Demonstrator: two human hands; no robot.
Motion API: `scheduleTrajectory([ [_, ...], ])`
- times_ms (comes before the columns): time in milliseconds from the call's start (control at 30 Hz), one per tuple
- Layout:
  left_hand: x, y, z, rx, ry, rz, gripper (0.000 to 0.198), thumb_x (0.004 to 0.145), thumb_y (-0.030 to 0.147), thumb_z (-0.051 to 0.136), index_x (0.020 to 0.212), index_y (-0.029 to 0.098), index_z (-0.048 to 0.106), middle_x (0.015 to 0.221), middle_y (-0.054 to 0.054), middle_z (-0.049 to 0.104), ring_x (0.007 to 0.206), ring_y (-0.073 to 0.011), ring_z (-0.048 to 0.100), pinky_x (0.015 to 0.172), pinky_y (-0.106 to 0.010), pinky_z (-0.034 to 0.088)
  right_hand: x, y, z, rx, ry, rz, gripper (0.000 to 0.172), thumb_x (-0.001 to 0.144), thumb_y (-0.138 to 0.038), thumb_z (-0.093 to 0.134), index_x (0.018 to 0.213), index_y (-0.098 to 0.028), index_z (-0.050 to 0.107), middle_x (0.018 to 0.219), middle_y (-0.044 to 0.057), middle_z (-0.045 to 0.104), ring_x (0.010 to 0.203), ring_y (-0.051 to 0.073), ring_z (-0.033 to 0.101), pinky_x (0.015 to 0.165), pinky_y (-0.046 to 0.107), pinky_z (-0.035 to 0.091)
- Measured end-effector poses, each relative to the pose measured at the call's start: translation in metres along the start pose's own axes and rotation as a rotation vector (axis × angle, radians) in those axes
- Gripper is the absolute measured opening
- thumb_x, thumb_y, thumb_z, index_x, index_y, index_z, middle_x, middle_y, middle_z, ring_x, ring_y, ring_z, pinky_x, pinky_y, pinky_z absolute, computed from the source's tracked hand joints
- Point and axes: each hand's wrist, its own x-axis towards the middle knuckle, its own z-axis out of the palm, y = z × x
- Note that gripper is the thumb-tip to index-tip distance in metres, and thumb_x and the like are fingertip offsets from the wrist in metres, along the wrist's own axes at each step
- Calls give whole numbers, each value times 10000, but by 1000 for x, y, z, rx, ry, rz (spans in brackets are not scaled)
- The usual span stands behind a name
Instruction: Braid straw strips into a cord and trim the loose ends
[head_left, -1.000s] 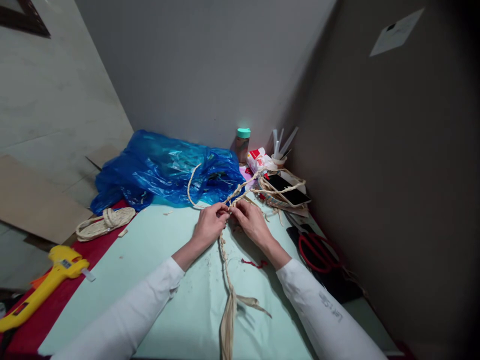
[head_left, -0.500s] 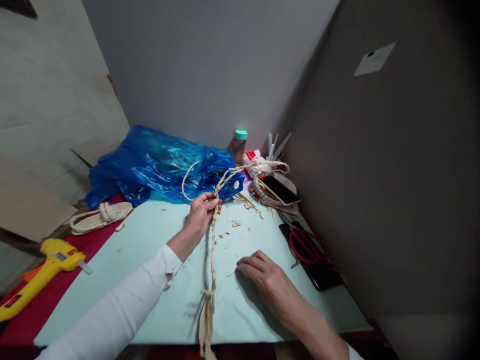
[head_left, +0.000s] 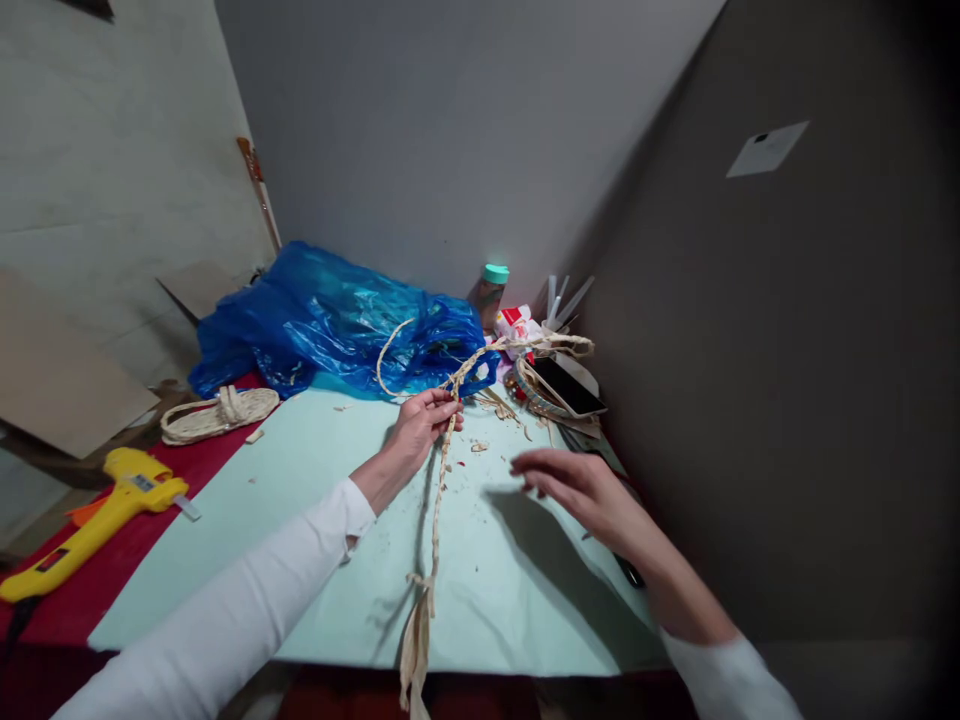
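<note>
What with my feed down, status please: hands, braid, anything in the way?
Left hand pinches braided cord mid-length. Right hand open, empty, above the mat. Only small scraps nearby.

Nothing here can be read from where I stand. The paper sheet (head_left: 765,148) on the wall carries one small dark mark, the yellow glue gun (head_left: 97,520) has small labels (too tiny to make out), and the print on the red-and-white packet (head_left: 514,318) blurs.

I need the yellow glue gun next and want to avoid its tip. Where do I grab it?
Take the glue gun by its long handle, from above on the near-left side. It lies flat on the red cloth, handle trailing toward you, nozzle pointing at the mint mat. The left hand holds the braid.
</note>
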Motion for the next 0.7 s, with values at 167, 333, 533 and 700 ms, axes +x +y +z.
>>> scheduleTrajectory([
  [167,-2,2,2,48,-8,37,297,625,216,785,846,125,609,733,-16,679,575,-103,633,621,-246,518,99,11,39,-91,174,-177,260,882,-199,506,1097,-168,650,1122,100,685,850,170,632,764,279,454],
  [333,1,3,2,124,22,96,293,619,241,775,826,134,598,651,21,640,532,-91,604,553,-214,491,129,21,61,-154,116,-287,159,892,-176,476,796,-154,601,774,34,632,704,145,532,671,255,378],
  [533,1,5,5,234,6,101,301,578,216,777,792,136,581,633,34,616,488,-82,569,502,-205,457,124,35,60,-220,98,-370,99,867,-162,496,774,-181,523,770,15,546,730,156,480,707,274,364],
  [700,-7,4,11,347,13,130,223,598,182,721,750,153,561,589,58,558,465,-79,520,440,-192,405,127,43,65,-257,59,-411,172,856,-119,434,724,-184,525,759,37,559,763,176,502,754,296,399],
])
